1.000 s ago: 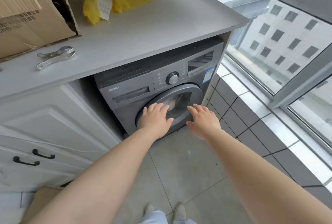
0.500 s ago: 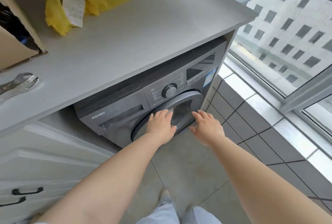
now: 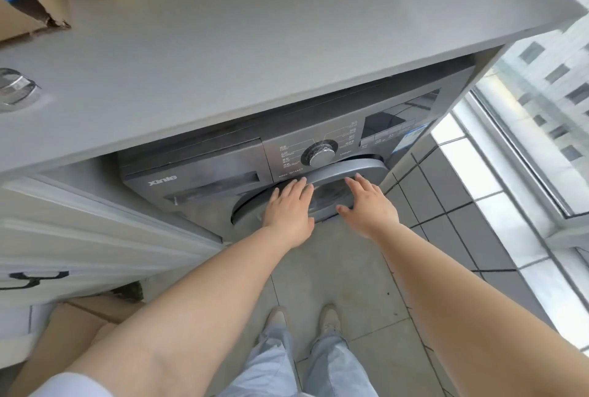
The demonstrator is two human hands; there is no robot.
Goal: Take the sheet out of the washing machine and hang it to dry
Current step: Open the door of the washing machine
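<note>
1. The left hand [image 3: 288, 210] reaches to the washer [image 3: 255, 167] with fingers straight and together, holding nothing; its fingertips lie at the upper left of the door [image 3: 334, 176] rim, though I cannot tell if they touch it.
2. The right hand [image 3: 369, 203] is spread flat and empty too, just right of the left one, over the right half of the door, thumb pointing toward the glass.
3. The door looks closed, or at most barely ajar; I cannot tell which from this steep angle.
4. The sheet is not in view. By my reading it is inside the drum, behind the door and just beyond both hands.
5. So the task has scarcely begun: opening the door, pulling the sheet out and hanging it all remain.
</note>
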